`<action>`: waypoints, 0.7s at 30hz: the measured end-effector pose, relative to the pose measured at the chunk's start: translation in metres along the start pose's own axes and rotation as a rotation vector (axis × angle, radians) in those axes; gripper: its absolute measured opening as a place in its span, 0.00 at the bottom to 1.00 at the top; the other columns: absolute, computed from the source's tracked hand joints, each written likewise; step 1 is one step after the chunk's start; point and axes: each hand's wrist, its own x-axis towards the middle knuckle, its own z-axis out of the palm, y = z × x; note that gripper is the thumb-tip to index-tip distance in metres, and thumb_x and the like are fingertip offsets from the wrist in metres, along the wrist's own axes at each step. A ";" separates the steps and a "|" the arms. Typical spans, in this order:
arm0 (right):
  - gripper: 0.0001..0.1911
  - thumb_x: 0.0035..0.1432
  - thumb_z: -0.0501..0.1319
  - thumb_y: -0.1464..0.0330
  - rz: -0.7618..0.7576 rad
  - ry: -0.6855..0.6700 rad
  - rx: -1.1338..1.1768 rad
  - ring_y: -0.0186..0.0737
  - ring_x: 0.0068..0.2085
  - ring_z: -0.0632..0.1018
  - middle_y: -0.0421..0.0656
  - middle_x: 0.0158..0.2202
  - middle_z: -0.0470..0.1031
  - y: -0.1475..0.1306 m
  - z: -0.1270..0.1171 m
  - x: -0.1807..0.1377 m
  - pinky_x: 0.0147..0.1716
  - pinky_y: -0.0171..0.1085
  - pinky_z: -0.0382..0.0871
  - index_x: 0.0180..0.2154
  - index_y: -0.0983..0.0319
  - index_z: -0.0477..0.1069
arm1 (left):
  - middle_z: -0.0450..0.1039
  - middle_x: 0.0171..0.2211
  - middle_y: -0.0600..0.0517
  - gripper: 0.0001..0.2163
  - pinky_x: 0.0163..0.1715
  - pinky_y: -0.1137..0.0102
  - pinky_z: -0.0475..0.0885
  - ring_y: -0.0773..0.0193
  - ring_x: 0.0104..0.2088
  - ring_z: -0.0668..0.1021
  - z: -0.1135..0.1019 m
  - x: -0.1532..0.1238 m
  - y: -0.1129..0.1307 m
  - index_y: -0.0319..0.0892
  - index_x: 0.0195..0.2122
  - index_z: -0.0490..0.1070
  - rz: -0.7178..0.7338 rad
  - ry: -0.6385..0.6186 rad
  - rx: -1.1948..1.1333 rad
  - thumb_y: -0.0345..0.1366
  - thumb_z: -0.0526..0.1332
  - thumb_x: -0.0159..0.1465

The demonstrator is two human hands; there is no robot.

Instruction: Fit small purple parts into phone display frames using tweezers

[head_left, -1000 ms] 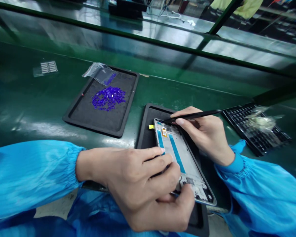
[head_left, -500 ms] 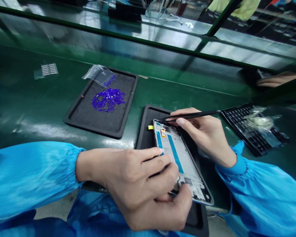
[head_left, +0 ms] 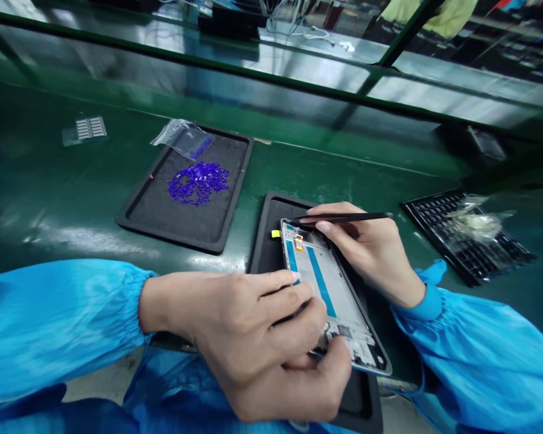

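My left hand (head_left: 262,337) grips the near left side of a phone frame (head_left: 339,283), fingers closed along its edge. The frame is silvery inside, with blue strips, a small gold flex piece (head_left: 299,243) and a yellow tab (head_left: 276,234) sticking out at its far left corner. It lies tilted over a black tray (head_left: 260,253). My right hand (head_left: 366,247) pinches black tweezers (head_left: 353,217), held almost level. Their tips reach the far end of the frame; whether they hold a part there is too small to tell.
Left of the frame, another black tray (head_left: 163,223) holds a pile of small purple pieces (head_left: 199,182) and a clear plastic bag (head_left: 181,137). A sheet of small strips (head_left: 90,128) lies farther left. On the right sits a black slotted tray (head_left: 438,223) with plastic bags (head_left: 477,223) on it.
My right hand and the tweezers have shifted slightly left. Another person's hand at the far right has gone from view. My left hand and the phone frame have barely moved.
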 end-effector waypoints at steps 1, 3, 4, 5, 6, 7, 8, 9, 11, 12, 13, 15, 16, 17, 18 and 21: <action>0.09 0.67 0.60 0.63 0.000 0.003 -0.004 0.41 0.40 0.83 0.42 0.42 0.83 0.000 0.000 -0.001 0.38 0.38 0.77 0.44 0.57 0.78 | 0.81 0.42 0.50 0.09 0.44 0.66 0.83 0.60 0.42 0.82 0.001 0.000 0.001 0.45 0.47 0.77 0.000 0.013 0.007 0.38 0.61 0.68; 0.09 0.67 0.60 0.64 0.000 0.012 -0.012 0.41 0.40 0.83 0.42 0.41 0.83 -0.001 0.000 -0.002 0.38 0.38 0.76 0.44 0.58 0.77 | 0.81 0.41 0.50 0.10 0.45 0.66 0.83 0.60 0.42 0.82 0.003 0.000 0.004 0.45 0.47 0.78 -0.020 0.030 0.030 0.39 0.61 0.69; 0.09 0.67 0.60 0.64 -0.001 0.016 -0.015 0.40 0.40 0.83 0.42 0.41 0.83 -0.001 0.000 -0.002 0.38 0.38 0.76 0.44 0.58 0.77 | 0.81 0.41 0.50 0.09 0.46 0.66 0.83 0.61 0.42 0.82 0.004 0.000 0.005 0.45 0.46 0.78 -0.040 0.030 0.043 0.39 0.61 0.69; 0.09 0.67 0.60 0.64 0.000 0.018 -0.016 0.40 0.39 0.83 0.42 0.41 0.83 -0.001 0.000 -0.002 0.38 0.38 0.76 0.43 0.58 0.78 | 0.81 0.41 0.51 0.09 0.46 0.66 0.83 0.61 0.42 0.82 0.005 0.000 0.006 0.45 0.45 0.78 -0.058 0.028 0.053 0.40 0.61 0.69; 0.09 0.67 0.60 0.64 0.001 0.015 -0.017 0.40 0.39 0.83 0.42 0.41 0.83 -0.001 0.000 -0.002 0.38 0.38 0.77 0.43 0.58 0.78 | 0.81 0.40 0.52 0.09 0.47 0.66 0.83 0.62 0.43 0.82 0.005 0.000 0.006 0.44 0.44 0.79 -0.067 0.028 0.058 0.40 0.61 0.69; 0.09 0.67 0.60 0.65 0.004 0.013 -0.018 0.40 0.39 0.83 0.42 0.41 0.83 -0.002 0.000 -0.002 0.39 0.38 0.77 0.42 0.58 0.78 | 0.81 0.40 0.52 0.09 0.47 0.66 0.82 0.62 0.43 0.81 0.004 0.001 0.006 0.44 0.43 0.79 -0.065 0.030 0.059 0.41 0.61 0.69; 0.09 0.67 0.60 0.65 0.007 0.011 -0.017 0.40 0.38 0.83 0.42 0.41 0.83 -0.002 -0.001 -0.002 0.39 0.39 0.77 0.42 0.58 0.78 | 0.81 0.41 0.52 0.09 0.48 0.67 0.82 0.63 0.44 0.81 0.004 0.001 0.005 0.44 0.42 0.79 -0.051 0.033 0.056 0.41 0.61 0.69; 0.09 0.67 0.60 0.65 0.009 0.011 -0.016 0.40 0.38 0.83 0.42 0.41 0.83 -0.002 -0.001 -0.001 0.38 0.39 0.77 0.42 0.58 0.78 | 0.81 0.41 0.51 0.09 0.48 0.67 0.82 0.63 0.43 0.81 0.003 0.002 0.004 0.43 0.43 0.79 -0.030 0.034 0.051 0.40 0.61 0.69; 0.09 0.67 0.60 0.65 0.011 0.016 -0.010 0.40 0.38 0.83 0.42 0.41 0.83 -0.002 -0.001 0.000 0.38 0.38 0.77 0.41 0.58 0.78 | 0.81 0.40 0.51 0.09 0.47 0.67 0.82 0.62 0.42 0.82 0.001 0.003 0.001 0.43 0.45 0.78 -0.006 0.035 0.052 0.39 0.62 0.68; 0.09 0.66 0.60 0.65 0.012 0.016 -0.003 0.40 0.38 0.83 0.42 0.41 0.83 -0.002 -0.002 0.000 0.37 0.37 0.78 0.41 0.58 0.78 | 0.81 0.39 0.51 0.09 0.47 0.66 0.82 0.62 0.41 0.82 0.000 0.003 0.000 0.43 0.46 0.78 -0.006 0.033 0.057 0.38 0.62 0.68; 0.09 0.66 0.60 0.65 0.010 0.018 0.003 0.40 0.38 0.83 0.43 0.41 0.83 -0.002 -0.002 0.001 0.36 0.37 0.78 0.41 0.58 0.78 | 0.81 0.39 0.51 0.09 0.47 0.66 0.82 0.62 0.41 0.82 0.000 0.003 0.000 0.44 0.46 0.78 -0.007 0.030 0.062 0.38 0.62 0.68; 0.09 0.66 0.60 0.65 0.004 0.018 0.004 0.40 0.37 0.83 0.43 0.41 0.83 -0.002 -0.002 0.001 0.35 0.36 0.77 0.40 0.58 0.78 | 0.81 0.39 0.51 0.08 0.47 0.66 0.82 0.62 0.41 0.82 0.000 0.003 0.000 0.44 0.45 0.78 -0.007 0.030 0.066 0.37 0.62 0.68; 0.09 0.66 0.60 0.65 -0.001 0.018 -0.001 0.40 0.37 0.83 0.43 0.41 0.83 -0.002 -0.002 0.001 0.35 0.36 0.77 0.40 0.58 0.78 | 0.81 0.39 0.51 0.08 0.47 0.66 0.82 0.62 0.42 0.82 0.000 0.003 0.001 0.44 0.45 0.78 -0.005 0.029 0.065 0.37 0.62 0.68; 0.09 0.66 0.60 0.65 -0.008 0.018 -0.011 0.40 0.37 0.83 0.43 0.41 0.83 -0.002 -0.002 0.001 0.35 0.37 0.77 0.40 0.58 0.78 | 0.81 0.40 0.51 0.08 0.47 0.66 0.82 0.62 0.42 0.82 0.000 0.003 0.001 0.44 0.45 0.78 -0.005 0.026 0.069 0.37 0.62 0.68; 0.09 0.66 0.60 0.65 -0.016 0.019 -0.024 0.40 0.37 0.83 0.42 0.41 0.83 -0.002 -0.002 0.001 0.36 0.37 0.77 0.40 0.58 0.79 | 0.81 0.40 0.52 0.08 0.47 0.66 0.82 0.62 0.42 0.82 0.001 0.003 0.002 0.44 0.45 0.78 -0.009 0.022 0.077 0.37 0.61 0.68; 0.09 0.66 0.60 0.65 -0.029 0.016 -0.040 0.40 0.39 0.83 0.43 0.41 0.83 -0.001 -0.002 0.001 0.38 0.38 0.77 0.40 0.58 0.79 | 0.81 0.38 0.51 0.08 0.46 0.65 0.83 0.61 0.42 0.82 0.000 0.004 0.004 0.45 0.45 0.78 0.010 0.000 0.118 0.36 0.61 0.69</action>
